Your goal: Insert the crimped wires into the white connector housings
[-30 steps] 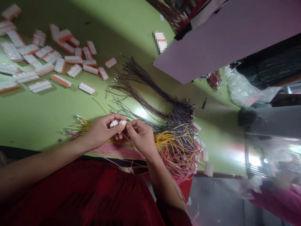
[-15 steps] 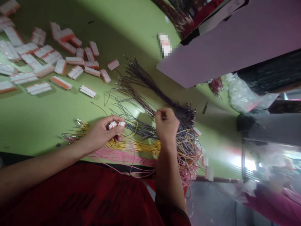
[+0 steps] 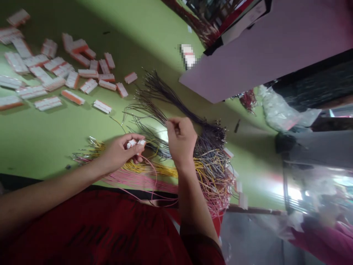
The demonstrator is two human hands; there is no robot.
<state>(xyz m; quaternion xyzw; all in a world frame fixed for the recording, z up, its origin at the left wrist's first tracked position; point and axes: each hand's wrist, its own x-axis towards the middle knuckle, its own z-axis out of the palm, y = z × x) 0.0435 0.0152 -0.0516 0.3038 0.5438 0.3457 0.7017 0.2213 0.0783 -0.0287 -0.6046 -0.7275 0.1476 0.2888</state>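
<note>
While the left hand [image 3: 124, 150] grips white connectors [image 3: 131, 144] just left of centre frame, the right hand [image 3: 182, 141] is curled, its hold unclear
Brown wires [image 3: 157, 111] fan out beside it; lower down, a pink wire [image 3: 156, 176] loops from the left hand across yellow wires [image 3: 171, 172] and might snag if tugged

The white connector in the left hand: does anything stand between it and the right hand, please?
A yellow wire loops in the gap between the white connector in the left hand and the right hand, with grey wires behind it. No larger obstacle is visible.
</note>
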